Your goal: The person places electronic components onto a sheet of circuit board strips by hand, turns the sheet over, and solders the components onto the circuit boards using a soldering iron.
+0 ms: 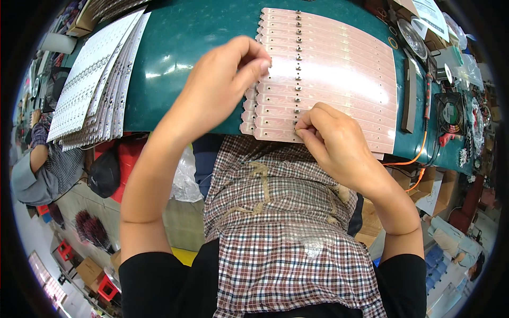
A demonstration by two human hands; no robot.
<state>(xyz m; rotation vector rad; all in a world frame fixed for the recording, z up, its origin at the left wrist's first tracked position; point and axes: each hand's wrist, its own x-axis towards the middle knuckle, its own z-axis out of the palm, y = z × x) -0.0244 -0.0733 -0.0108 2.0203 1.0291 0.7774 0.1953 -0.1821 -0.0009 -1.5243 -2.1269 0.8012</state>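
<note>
A stack of pale pink circuit board panels [344, 69], scored into long strips, lies in front of me on the green table. Down its left part runs a column of small dark metal components [298, 47], one on each strip. My right hand [336, 138] is closed in a pinch at the near end of that column, fingertips touching the panel. Whatever it pinches is too small to make out. Over the panel's left edge hovers my left hand [225, 77], thumb and forefinger pressed together, slightly blurred. What lies between those fingertips is hidden.
White board panels [95, 69] stand piled at the table's left. On the right are a dark bar [409, 95], a soldering iron [428, 95] with an orange cable, a small fan [449, 114] and a metal dish [412, 38]. Other people sit at both sides.
</note>
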